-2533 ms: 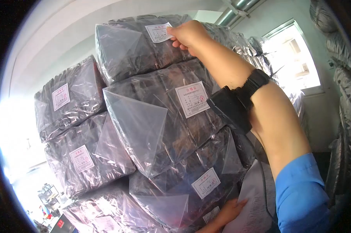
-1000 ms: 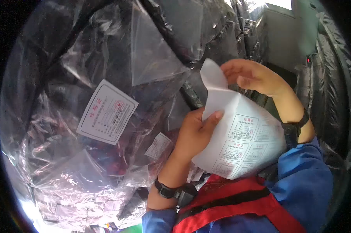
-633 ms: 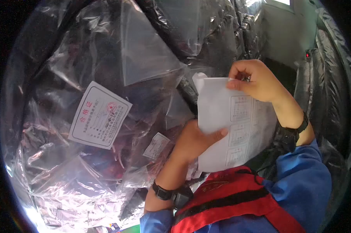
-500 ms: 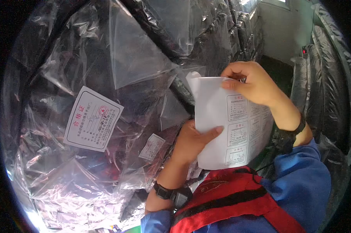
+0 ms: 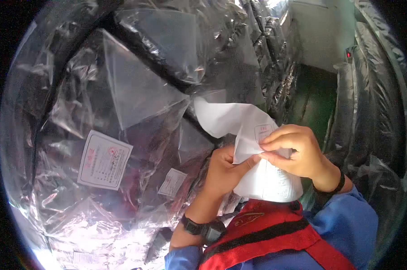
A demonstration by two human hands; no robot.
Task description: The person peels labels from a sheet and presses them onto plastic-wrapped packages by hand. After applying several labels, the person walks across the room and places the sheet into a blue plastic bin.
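Both hands are now working the label sheet [image 5: 257,180] low against the chest; half a second back it was being held up flat with its label grid facing the camera, and now it is curling, its blank top corner flopping over above the hands. The right hand [image 5: 295,155] has come down from the sheet's top edge to mid-sheet and is pinching there, thumb and fingertips pressed together at a printed label [image 5: 265,130]. Judging from that grip, one label is being picked or peeled; whether it has lifted yet is not visible. The left hand [image 5: 223,168] is gripping the sheet's left edge, thumb lying across the front and meeting the right fingertips.

Surroundings: left of the left hand, wrapped dark bundles [image 5: 122,112] are stacked close, two already carrying stuck labels [image 5: 104,159], the smaller [image 5: 172,182] just beside the left wrist. A watch [image 5: 208,229] is sitting on that wrist. More bundles are hanging right of the right hand. The bundles are crowding the hands; nothing is lying between hands and sheet.
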